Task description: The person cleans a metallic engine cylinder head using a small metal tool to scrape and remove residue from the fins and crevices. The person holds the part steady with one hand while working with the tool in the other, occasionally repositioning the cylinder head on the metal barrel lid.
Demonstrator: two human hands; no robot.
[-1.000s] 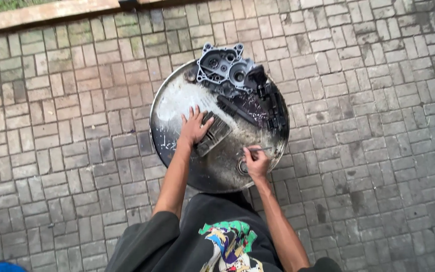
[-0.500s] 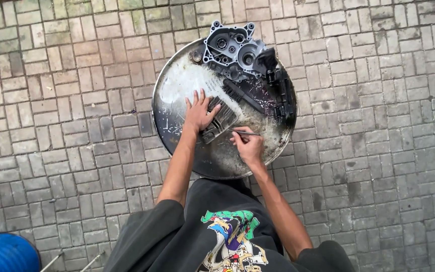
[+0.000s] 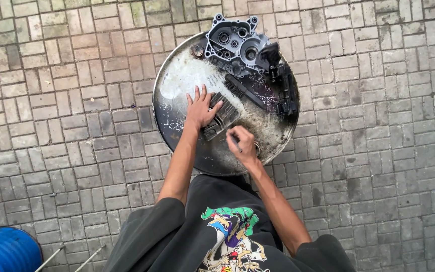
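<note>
pressing my left hand (image 3: 201, 108) flat, fingers spread, onto the small finned metal part (image 3: 221, 117) near the middle of the round metal tray (image 3: 177, 85), i am keeping it pinned. my right hand (image 3: 241, 143) is curling closed just nearer me than that part, around something thin; i cannot tell what it is. i am judging the finned part stiff, fairly heavy for its size, and likely greasy, so gripping it by its long sides should be safer than by the fins. beyond it, at the tray's far rim, the engine case (image 3: 232, 45) and black pieces (image 3: 283, 85) are crowding that side. the tray's left half is giving sliding room, though its rim is low above the brick paving (image 3: 66, 126).
</note>
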